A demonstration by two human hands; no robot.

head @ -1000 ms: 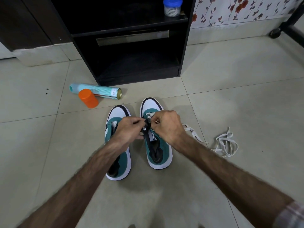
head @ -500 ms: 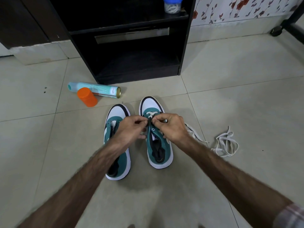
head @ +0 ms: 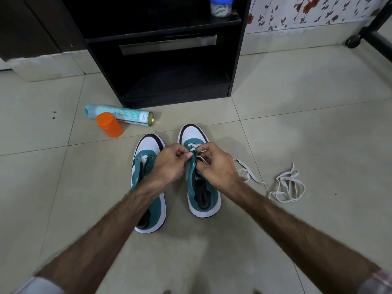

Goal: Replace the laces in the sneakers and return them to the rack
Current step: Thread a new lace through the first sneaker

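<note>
While both sneakers stand side by side on the tiled floor [head: 297, 128], the left hand [head: 169, 164] and right hand [head: 218, 168] each pinch the white lace [head: 194, 147] over the right sneaker [head: 201, 187], beside the left sneaker [head: 148, 151].

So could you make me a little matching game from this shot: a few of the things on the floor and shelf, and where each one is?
Things:
1. orange cap
2. spray can
3. loose lace
4. blue-lidded jar

Places:
A. on the black shelf
B. lying on its side by the rack's base
C. right of the sneakers
D. in front of the can

Pairs: 1-D, 2-B, 3-C, 4-A
</note>
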